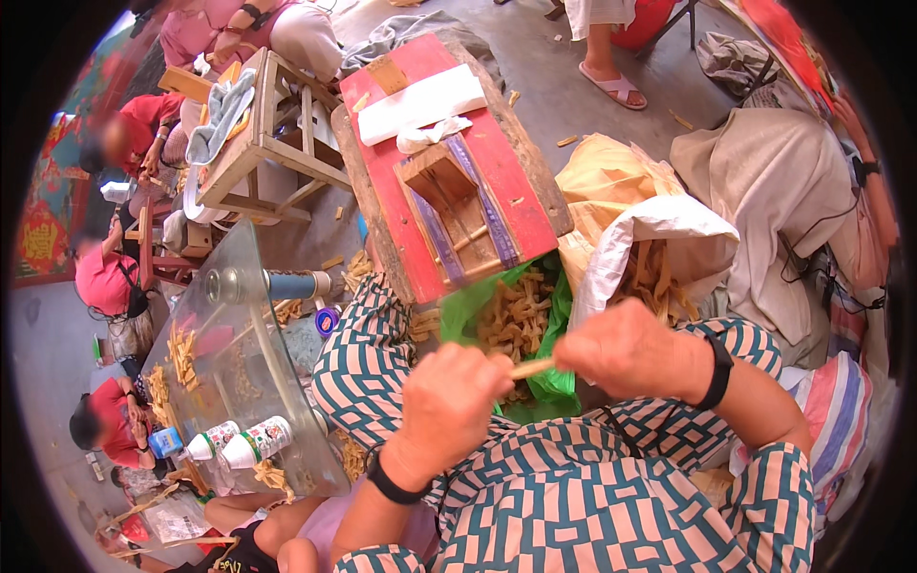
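My left hand (447, 403) and my right hand (630, 355) are both closed on a short, pale tan strip (532, 368), stretched between them above my lap. I cannot tell what the strip is made of. Below it, a green plastic bag (554, 368) holds several knotted tan pieces (516, 310) that look similar in colour. Beyond my hands a red board (387, 205) bears a wooden block (441, 180) between two purple bands, with thin sticks lying near its front. A folded white cloth (420, 103) lies across the board's far part.
At right stands an open white sack (683, 220) with brown strips inside. A glass-topped table (229, 382) at left carries white bottles (258, 443) and bundles of strips. Further left, several people in red or pink work seated. A wooden stool (272, 143) stands at the far left.
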`<action>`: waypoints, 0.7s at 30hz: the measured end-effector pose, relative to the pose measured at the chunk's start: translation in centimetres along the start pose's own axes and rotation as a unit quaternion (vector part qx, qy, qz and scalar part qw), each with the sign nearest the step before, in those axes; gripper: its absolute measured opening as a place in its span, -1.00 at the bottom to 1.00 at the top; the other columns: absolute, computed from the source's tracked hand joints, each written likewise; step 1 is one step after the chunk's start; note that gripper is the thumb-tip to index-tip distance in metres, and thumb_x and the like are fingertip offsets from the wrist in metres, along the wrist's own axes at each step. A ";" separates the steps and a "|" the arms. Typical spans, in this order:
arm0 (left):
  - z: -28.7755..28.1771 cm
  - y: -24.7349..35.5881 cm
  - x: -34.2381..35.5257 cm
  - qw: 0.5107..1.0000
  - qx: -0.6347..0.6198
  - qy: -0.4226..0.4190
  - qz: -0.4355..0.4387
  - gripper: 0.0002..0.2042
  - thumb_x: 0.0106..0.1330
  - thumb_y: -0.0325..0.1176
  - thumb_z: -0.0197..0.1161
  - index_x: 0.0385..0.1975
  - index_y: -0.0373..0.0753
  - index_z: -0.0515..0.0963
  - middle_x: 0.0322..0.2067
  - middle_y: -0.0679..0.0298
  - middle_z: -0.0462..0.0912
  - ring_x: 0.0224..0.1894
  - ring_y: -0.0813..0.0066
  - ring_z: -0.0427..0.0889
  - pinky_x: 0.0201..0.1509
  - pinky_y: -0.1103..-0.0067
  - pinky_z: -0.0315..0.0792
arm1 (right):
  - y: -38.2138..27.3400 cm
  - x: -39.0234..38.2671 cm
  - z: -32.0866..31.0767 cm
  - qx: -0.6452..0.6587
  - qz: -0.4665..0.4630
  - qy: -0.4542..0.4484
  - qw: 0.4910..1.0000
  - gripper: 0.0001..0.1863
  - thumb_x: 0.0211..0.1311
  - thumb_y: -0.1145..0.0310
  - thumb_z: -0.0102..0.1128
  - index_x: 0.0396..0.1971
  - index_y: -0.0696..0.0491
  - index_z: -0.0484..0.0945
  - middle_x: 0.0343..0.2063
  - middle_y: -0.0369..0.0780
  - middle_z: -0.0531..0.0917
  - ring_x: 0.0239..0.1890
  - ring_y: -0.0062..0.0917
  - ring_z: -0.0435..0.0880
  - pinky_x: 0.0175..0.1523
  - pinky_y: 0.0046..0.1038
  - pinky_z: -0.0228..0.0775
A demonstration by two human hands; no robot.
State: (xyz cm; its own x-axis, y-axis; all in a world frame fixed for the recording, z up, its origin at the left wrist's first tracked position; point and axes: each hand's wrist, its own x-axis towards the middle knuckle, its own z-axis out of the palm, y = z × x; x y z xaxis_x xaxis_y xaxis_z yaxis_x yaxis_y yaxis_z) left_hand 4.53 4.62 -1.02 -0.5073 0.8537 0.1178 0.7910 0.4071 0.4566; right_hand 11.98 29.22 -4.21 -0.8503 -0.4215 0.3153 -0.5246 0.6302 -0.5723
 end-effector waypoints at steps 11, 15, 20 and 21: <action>-1.2 -8.8 8.1 0.965 -0.086 0.185 -0.163 -0.87 0.37 -0.40 0.23 -0.19 -0.28 0.63 -0.37 0.09 0.65 -0.29 0.09 0.63 -0.22 0.37 0.47 | 9.2 10.2 0.6 -0.145 0.029 0.208 0.967 -0.92 0.18 0.49 0.16 -0.33 0.04 0.47 -0.51 -0.15 0.60 -0.41 -0.19 0.67 -0.39 -0.24 0.49; -0.7 -8.7 6.9 0.961 -0.085 0.188 -0.186 -0.85 0.37 -0.38 0.23 -0.18 -0.29 0.64 -0.33 0.09 0.68 -0.27 0.10 0.65 -0.19 0.38 0.49 | 9.6 8.6 1.0 -0.130 0.083 0.178 0.972 -0.93 0.22 0.46 0.17 -0.34 0.04 0.46 -0.54 -0.11 0.61 -0.47 -0.14 0.65 -0.44 -0.20 0.45; -2.4 -4.6 3.9 0.987 0.014 0.159 -0.027 -0.81 0.36 -0.36 0.30 -0.11 -0.25 0.68 -0.31 0.13 0.71 -0.30 0.18 0.67 -0.19 0.45 0.51 | 6.9 5.2 -0.4 -0.075 0.035 0.213 0.973 -0.87 0.17 0.44 0.22 -0.27 0.02 0.54 -0.51 -0.17 0.62 -0.47 -0.23 0.66 -0.43 -0.27 0.46; -2.3 -3.8 3.3 0.980 -0.051 0.185 -0.060 -0.80 0.38 -0.34 0.28 -0.10 -0.27 0.68 -0.30 0.14 0.72 -0.31 0.23 0.67 -0.20 0.47 0.51 | 5.7 5.0 -0.3 -0.064 -0.011 0.225 0.972 -0.85 0.15 0.44 0.24 -0.26 0.02 0.55 -0.51 -0.19 0.62 -0.47 -0.26 0.66 -0.43 -0.29 0.47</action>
State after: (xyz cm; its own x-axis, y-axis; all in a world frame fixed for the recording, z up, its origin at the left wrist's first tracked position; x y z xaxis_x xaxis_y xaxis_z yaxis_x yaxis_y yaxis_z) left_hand -0.95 5.14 -0.39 -0.6989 0.6173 0.3612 0.6892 0.4465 0.5706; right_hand 4.75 30.90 -5.70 -0.7564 -0.1261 0.6419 -0.5194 0.7123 -0.4721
